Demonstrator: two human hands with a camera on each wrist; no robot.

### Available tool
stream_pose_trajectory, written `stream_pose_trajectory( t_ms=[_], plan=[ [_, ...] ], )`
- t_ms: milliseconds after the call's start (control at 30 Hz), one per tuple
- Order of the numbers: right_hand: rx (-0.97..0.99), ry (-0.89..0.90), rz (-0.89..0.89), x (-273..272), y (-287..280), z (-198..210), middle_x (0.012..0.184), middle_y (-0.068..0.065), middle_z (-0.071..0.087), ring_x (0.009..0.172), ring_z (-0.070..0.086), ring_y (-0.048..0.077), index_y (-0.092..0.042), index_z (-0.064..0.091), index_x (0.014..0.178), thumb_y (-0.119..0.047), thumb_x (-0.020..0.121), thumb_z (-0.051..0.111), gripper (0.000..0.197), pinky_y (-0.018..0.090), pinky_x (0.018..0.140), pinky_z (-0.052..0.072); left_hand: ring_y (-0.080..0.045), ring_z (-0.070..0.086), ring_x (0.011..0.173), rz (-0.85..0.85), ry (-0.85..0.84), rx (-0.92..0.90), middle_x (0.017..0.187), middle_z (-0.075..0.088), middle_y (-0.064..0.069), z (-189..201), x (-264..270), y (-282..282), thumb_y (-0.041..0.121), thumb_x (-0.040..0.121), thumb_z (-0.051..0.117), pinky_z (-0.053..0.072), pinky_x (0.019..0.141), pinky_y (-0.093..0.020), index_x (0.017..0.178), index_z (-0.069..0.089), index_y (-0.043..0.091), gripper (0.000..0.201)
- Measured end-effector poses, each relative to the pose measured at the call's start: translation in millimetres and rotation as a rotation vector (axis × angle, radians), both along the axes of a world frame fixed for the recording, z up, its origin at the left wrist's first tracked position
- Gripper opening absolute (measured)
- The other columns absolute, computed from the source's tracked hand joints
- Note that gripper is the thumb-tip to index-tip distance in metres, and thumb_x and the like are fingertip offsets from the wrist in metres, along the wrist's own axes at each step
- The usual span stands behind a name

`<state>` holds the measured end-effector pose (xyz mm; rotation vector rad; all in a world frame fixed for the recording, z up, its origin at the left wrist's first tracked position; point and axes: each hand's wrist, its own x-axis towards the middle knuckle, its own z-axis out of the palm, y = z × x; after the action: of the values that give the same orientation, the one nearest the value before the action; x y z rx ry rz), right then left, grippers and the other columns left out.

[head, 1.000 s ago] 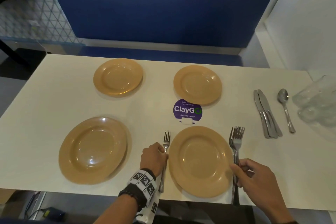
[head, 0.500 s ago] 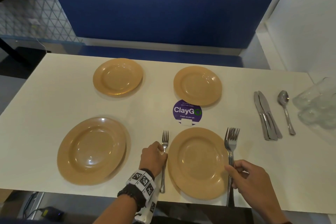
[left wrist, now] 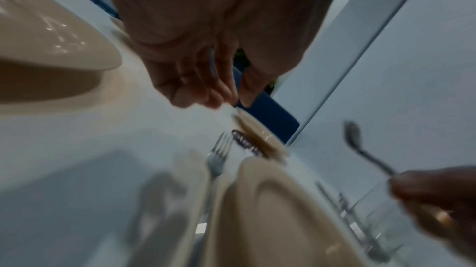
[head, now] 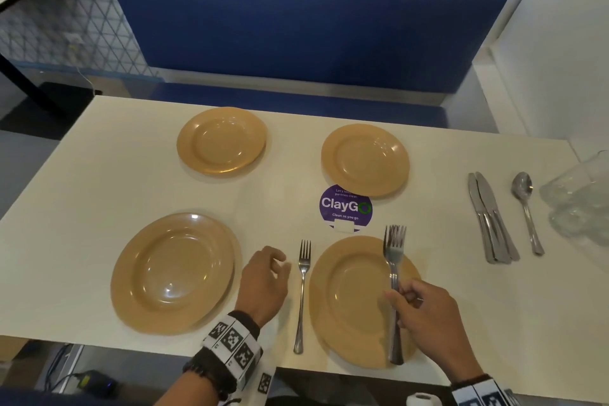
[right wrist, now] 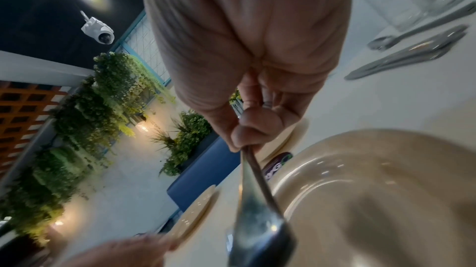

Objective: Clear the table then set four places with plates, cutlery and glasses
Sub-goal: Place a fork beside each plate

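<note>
Right hand (head: 428,313) grips a bundle of forks (head: 394,280) by the handles; the bundle is now held over the near right plate (head: 349,303), where half a second ago it stood at that plate's right rim. Tines point away from the person. Left hand (head: 263,283) has come off the single fork (head: 302,293) and hangs just to its left, fingers loosely curled, holding nothing. That single fork lies flat on the surface (head: 494,313), just beside the near right plate's left rim, unchanged in position.

Near left plate (head: 173,272) sits well apart to the left, unmoved. Between the near and far right plates lies a round purple sticker (head: 346,206) marked "ClayGo". Far left plate (head: 221,140) and far right plate (head: 365,160) stand as before.

To the right, a stack of knives (head: 491,217) and one spoon (head: 526,211) lie side by side, handles toward the person. Clear glasses (head: 580,198) stand at the right edge, partly cut off by the frame. A blue bench seat (head: 306,26) stands behind the far edge.
</note>
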<state>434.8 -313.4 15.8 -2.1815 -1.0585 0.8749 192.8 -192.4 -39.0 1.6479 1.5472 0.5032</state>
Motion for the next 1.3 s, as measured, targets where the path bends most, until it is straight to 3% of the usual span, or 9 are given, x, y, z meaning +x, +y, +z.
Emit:
stream_pose_trajectory(
  t_ms=[133,233,333,667,800,1000,1067,1200,1300],
  plan=[
    [0.127,0.091,0.133,-44,31,11,0.069,-0.003,0.067,0.064,0.065,0.012,-0.024,0.068,0.074,-0.027,0.088,0.073,0.015,0.03,0.063,0.058,-0.002,0.063,0.069,-0.211,-0.298,-0.264,0.083,0.073,0.003,42,11,2,0.028,0.092,0.068,0.05,0.062,-0.017,0.094,0.074,0.018,0.012],
    [0.177,0.086,0.22,-84,51,22,0.068,-0.003,0.066,0.064,0.061,0.011,-0.024,0.068,0.074,-0.031,0.088,0.071,0.016,0.023,0.06,0.052,-0.011,0.068,0.077,-0.21,-0.498,-0.411,0.091,0.074,-0.009,56,-2,6,0.027,0.094,0.068,0.054,0.064,-0.023,0.097,0.075,0.009,0.019],
    [0.197,0.098,0.242,-124,66,25,0.062,0.0,0.063,0.056,0.054,0.007,-0.017,0.066,0.07,-0.029,0.086,0.074,0.022,0.019,0.053,0.044,-0.016,0.069,0.079,-0.13,-0.631,-0.509,0.086,0.071,-0.009,58,-38,18,0.019,0.092,0.07,0.054,0.07,-0.03,0.092,0.074,0.005,0.015],
    [0.122,0.098,0.158,-266,105,16,0.068,-0.002,0.068,0.063,0.066,0.012,-0.025,0.067,0.074,-0.034,0.086,0.074,0.017,0.029,0.063,0.058,-0.017,0.071,0.084,-0.193,-0.592,-0.445,0.086,0.072,-0.002,55,-183,65,0.017,0.1,0.057,0.06,0.077,-0.037,0.09,0.067,0.01,0.015],
    [0.102,0.056,0.071,-287,109,17,0.066,-0.004,0.067,0.062,0.066,0.009,-0.025,0.067,0.075,-0.03,0.087,0.074,0.015,0.021,0.06,0.056,-0.024,0.069,0.078,-0.05,-0.636,-0.483,0.083,0.07,-0.008,59,-239,93,0.014,0.103,0.05,0.059,0.075,-0.039,0.098,0.06,0.003,0.016],
    [0.056,-0.008,-0.011,-282,97,14,0.062,-0.007,0.067,0.055,0.066,0.01,-0.023,0.068,0.071,-0.025,0.085,0.077,0.017,0.02,0.054,0.054,-0.024,0.066,0.067,0.201,-0.369,-0.412,0.082,0.067,-0.018,24,-318,136,0.003,0.092,0.067,0.062,0.068,-0.038,0.092,0.069,-0.003,0.006],
    [0.034,-0.041,-0.03,-280,94,11,0.061,-0.008,0.067,0.052,0.066,0.009,-0.023,0.067,0.07,-0.028,0.085,0.077,0.019,0.028,0.057,0.056,-0.026,0.068,0.065,0.268,-0.255,-0.432,0.081,0.071,-0.02,2,-329,139,0.006,0.09,0.071,0.063,0.068,-0.04,0.086,0.07,0.001,0.007],
    [0.012,-0.073,-0.08,-280,89,9,0.057,-0.003,0.065,0.054,0.066,0.011,-0.023,0.066,0.069,-0.027,0.085,0.077,0.019,0.022,0.057,0.054,-0.024,0.073,0.073,0.179,0.053,-0.386,0.07,0.076,-0.001,-31,-330,135,0.018,0.081,0.078,0.062,0.08,-0.044,0.071,0.075,0.019,0.011],
    [-0.015,-0.069,-0.099,-281,85,7,0.057,-0.003,0.065,0.056,0.066,0.014,-0.021,0.066,0.07,-0.027,0.085,0.076,0.019,0.023,0.06,0.056,-0.019,0.071,0.073,0.083,0.15,-0.341,0.07,0.074,0.005,-34,-324,136,0.026,0.078,0.079,0.058,0.081,-0.036,0.07,0.072,0.023,0.011]
  ],
)
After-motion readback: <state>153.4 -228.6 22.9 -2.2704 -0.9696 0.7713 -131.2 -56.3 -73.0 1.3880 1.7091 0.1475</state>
